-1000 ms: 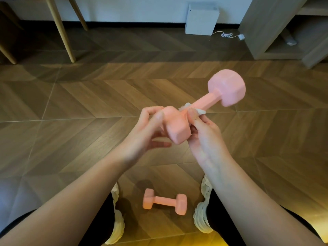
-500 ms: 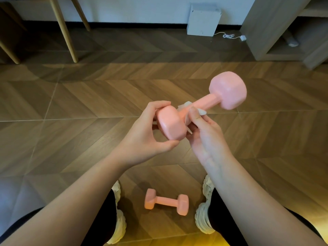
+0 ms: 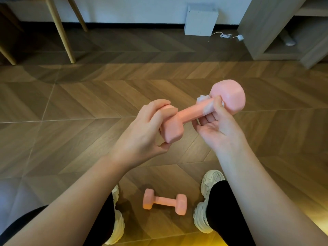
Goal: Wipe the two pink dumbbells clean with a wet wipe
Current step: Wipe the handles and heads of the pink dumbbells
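The left hand (image 3: 142,134) curls its fingers and thumb around the near head of the held dumbbell (image 3: 188,113). The dumbbell is raised above the wooden floor (image 3: 85,103), its long axis running from lower left up to the far head at upper right. The right hand (image 3: 219,128) pinches a wet wipe (image 3: 208,108) around the handle just beside that far head. The second dumbbell (image 3: 165,203) lies on the floor between the white shoes (image 3: 201,219), its axis roughly left to right.
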{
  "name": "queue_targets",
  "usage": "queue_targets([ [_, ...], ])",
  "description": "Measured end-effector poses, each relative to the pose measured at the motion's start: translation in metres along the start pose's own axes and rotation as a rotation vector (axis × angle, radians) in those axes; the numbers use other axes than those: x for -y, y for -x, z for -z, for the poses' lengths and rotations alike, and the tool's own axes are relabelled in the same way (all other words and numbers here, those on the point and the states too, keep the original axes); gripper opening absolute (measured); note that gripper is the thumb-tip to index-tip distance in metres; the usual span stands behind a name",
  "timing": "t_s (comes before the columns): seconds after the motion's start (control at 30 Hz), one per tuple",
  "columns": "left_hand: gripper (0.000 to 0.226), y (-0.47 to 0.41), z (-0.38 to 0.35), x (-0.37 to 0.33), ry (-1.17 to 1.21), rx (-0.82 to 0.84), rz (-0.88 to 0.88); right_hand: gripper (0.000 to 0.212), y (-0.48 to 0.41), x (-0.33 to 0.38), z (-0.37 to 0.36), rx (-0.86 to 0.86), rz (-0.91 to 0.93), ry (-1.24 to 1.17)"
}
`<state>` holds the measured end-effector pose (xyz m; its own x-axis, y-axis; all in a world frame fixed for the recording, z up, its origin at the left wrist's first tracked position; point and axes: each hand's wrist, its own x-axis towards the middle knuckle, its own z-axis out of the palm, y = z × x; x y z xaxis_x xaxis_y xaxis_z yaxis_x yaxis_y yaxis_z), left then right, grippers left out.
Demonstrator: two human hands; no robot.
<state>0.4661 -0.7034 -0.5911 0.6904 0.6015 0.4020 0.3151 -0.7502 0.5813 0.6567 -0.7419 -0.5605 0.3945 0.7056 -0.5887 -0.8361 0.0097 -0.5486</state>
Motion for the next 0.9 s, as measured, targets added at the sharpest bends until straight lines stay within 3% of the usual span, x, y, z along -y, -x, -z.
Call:
queue_targets([
  [0.1,0.08,-0.001,-0.002,-0.001,0.04,0.0,0.011,0.02,-0.001,-0.001,0.002,-0.01,-0.013,0.01],
  [0.2,0.078,0.002,0.0,-0.002,0.291,-0.01,0.211,0.017,-0.001,-0.001,0.005,0.057,-0.006,0.059],
  [0.3,0.064,-0.004,-0.004,-0.008,0.751,0.047,0.543,0.021,0.001,0.002,0.002,0.199,0.026,0.025],
  [0.4,0.065,-0.011,-0.004,-0.012,1.254,0.044,0.828,0.015,0.004,0.002,0.001,0.338,0.067,0.0],
  [0.47,0.064,-0.012,0.004,-0.012,1.442,0.175,0.951,0.016,0.006,0.002,0.001,0.439,0.083,0.012],
  [0.53,0.07,-0.011,0.012,-0.01,1.569,0.341,1.061,0.032,0.007,0.001,0.0,0.524,0.09,0.048],
  [0.6,0.066,-0.009,0.015,-0.009,1.628,0.392,1.169,0.057,0.007,0.0,-0.002,0.576,0.094,0.092],
  [0.67,0.059,-0.009,0.014,-0.01,1.641,0.32,1.188,0.064,0.009,-0.002,-0.002,0.566,0.106,0.124],
  [0.77,0.062,-0.006,0.012,-0.012,1.642,0.177,1.103,0.037,0.011,-0.002,-0.004,0.471,0.15,0.134],
  [0.83,0.066,-0.006,0.012,-0.01,1.589,0.169,1.003,0.027,0.01,0.0,-0.004,0.425,0.185,0.133],
  [0.9,0.07,-0.008,0.012,-0.01,1.533,0.206,0.94,0.031,0.009,0.003,-0.002,0.428,0.198,0.147],
])
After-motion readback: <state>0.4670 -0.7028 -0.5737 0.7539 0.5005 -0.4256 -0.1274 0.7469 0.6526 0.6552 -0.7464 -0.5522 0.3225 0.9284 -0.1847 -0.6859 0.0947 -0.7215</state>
